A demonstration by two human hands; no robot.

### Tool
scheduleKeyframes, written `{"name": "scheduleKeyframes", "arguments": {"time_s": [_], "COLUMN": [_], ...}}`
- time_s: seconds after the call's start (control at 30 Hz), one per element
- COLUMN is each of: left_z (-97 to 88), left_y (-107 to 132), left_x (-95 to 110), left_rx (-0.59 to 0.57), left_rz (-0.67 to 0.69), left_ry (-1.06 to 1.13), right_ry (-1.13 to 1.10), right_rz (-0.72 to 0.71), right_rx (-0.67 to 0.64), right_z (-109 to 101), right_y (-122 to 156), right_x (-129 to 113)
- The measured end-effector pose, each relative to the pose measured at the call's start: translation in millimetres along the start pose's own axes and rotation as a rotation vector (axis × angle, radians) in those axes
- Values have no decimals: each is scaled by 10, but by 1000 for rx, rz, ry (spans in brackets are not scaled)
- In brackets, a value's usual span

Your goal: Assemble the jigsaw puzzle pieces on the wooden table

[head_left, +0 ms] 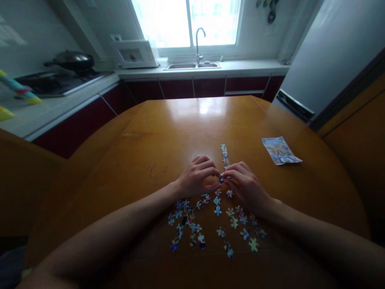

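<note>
One piece [221, 179] was pinched by left hand [199, 175] and right hand [249, 187] near the strip [224, 154]: apparently joining, next requiring tab alignment.

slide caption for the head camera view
Left hand and right hand meet at a jigsaw piece over a wooden table strewn with loose pieces.

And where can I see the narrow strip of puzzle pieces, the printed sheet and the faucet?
Strip of puzzle pieces [225, 155]: head view, middle of its visible length.
Printed sheet [280, 151]: head view, its printed face.
Faucet [197, 45]: head view, its upright stem.
</note>
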State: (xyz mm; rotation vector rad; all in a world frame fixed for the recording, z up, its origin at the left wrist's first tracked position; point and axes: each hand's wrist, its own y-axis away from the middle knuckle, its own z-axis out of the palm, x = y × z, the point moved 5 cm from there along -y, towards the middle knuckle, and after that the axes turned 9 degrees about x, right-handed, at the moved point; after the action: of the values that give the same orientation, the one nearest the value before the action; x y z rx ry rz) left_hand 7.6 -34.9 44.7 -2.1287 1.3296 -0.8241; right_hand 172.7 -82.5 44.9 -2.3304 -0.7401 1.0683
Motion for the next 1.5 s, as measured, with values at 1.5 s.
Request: {"name": "scheduleKeyframes", "arguments": {"time_s": [1.5], "left_z": [-63], "left_y": [-17], "left_x": [-316], "left_rx": [255], "left_rz": [-271], "left_ry": [249], "right_ry": [20], "right_rz": [-245], "right_rx": [-400], "right_z": [310], "right_y": [402], "right_x": [-614]}}
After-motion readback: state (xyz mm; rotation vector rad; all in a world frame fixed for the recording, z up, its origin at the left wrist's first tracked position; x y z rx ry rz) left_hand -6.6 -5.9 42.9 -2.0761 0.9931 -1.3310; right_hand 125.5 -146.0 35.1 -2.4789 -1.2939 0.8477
